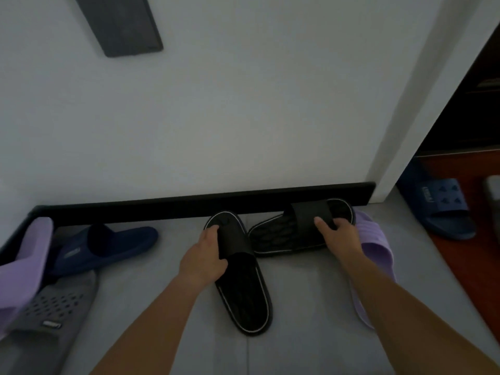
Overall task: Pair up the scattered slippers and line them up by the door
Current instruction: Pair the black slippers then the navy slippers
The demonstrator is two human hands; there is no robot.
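Pairing the black ones is the step in hand: the left grip (205,255) curls round one black slipper (243,293) by its strap, the right grip (339,235) round the crosswise mate (276,236) beside it, which likely needs turning parallel, toes to the baseboard (162,209).

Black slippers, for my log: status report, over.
Left hand grips black white-trimmed rubber slipper. Right hand grips matching black slipper. Purple ridged slipper beside right wrist.

- My left grip (203,257) holds the strap of the nearer black slipper (243,290).
- My right grip (338,234) clasps the strap of the other black slipper (273,236), lying crosswise along the skirting (135,210).
- A purple slipper (376,240) lies under my right forearm.
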